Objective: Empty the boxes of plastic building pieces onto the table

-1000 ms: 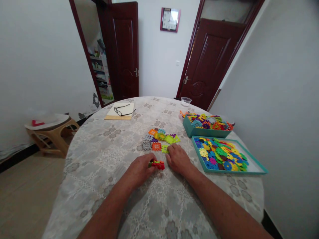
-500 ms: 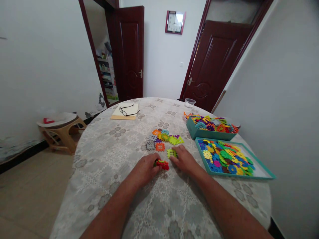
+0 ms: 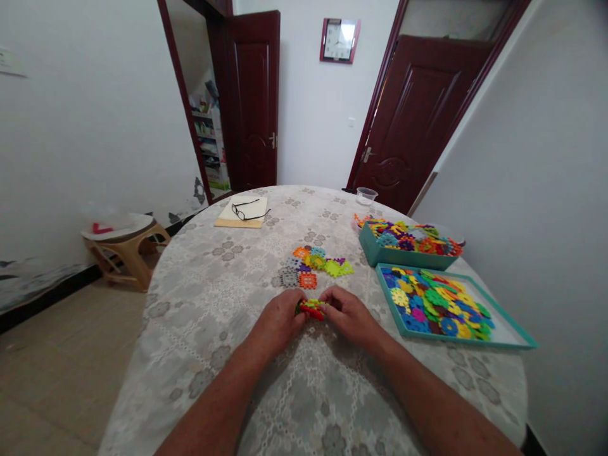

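My left hand (image 3: 283,315) is closed on a small cluster of red interlocking plastic pieces (image 3: 313,313), low over the table. From the other side, my right hand (image 3: 349,313) pinches a yellow-green interlocking piece (image 3: 314,304) against the top of the red ones; whether they are joined I cannot tell. Fingers hide both ends of the cluster. Just beyond my hands lies a loose group of flat pieces: a grey square (image 3: 289,278), an orange square (image 3: 308,280), a yellow one (image 3: 315,261) and a lime one (image 3: 336,268), among others.
To the right stand a teal box (image 3: 398,256) heaped with colourful pieces and a teal tray (image 3: 468,342) of flat pieces. Eyeglasses (image 3: 243,214) rest on a notebook (image 3: 227,221) at the far left. A clear plastic bowl (image 3: 366,197) sits at the back edge.
My right hand has picked the yellow-green piece up off the table and brought it left to the red cluster in my left hand. The view has shifted slightly.
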Demonstrator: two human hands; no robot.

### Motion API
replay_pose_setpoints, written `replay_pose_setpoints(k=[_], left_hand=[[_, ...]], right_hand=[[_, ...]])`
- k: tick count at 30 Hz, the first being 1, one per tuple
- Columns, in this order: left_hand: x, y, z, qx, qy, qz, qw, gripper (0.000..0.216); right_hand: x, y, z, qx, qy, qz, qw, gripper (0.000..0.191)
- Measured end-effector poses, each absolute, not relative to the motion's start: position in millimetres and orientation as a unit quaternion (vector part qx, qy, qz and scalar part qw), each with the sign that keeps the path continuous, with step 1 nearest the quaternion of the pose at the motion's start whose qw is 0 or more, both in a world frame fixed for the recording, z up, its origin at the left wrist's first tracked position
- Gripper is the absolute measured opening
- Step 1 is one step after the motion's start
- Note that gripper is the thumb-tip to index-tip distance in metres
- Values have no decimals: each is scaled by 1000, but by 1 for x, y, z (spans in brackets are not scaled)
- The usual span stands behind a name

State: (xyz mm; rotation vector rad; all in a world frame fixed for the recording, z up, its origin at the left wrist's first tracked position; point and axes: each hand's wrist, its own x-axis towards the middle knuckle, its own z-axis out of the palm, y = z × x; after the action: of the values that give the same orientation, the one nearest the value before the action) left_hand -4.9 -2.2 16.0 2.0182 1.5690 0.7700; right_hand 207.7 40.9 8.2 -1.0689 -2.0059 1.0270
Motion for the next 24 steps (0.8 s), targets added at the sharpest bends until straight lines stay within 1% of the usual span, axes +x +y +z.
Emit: replay_pose_setpoints(k=[4,6,10,16,17,21,24], left_hand=[[-6,0,6,730,578,286,226,40],[-5,0,5,729,575,288,235,45],[-4,0,7,732,553,301,259,47],[-3,0,13,738,553,296,249,48],[-3,0,13,739,556,295,242,47],[-3,1,10,746,543,310,231,44],[-2,2,7,744,540,315,235,43]], right_hand=[[203,34,13,-387,-780,385,307,15],[203,31,16,-374,-806,356,289,18],[201,26,20,-333,-855,292,269,44],[199,18,22,-322,-877,256,247,73],[199,17,22,-325,-879,245,248,72],[197,20,20,-340,-872,219,275,51],[198,25,15,-345,-867,206,293,43]])
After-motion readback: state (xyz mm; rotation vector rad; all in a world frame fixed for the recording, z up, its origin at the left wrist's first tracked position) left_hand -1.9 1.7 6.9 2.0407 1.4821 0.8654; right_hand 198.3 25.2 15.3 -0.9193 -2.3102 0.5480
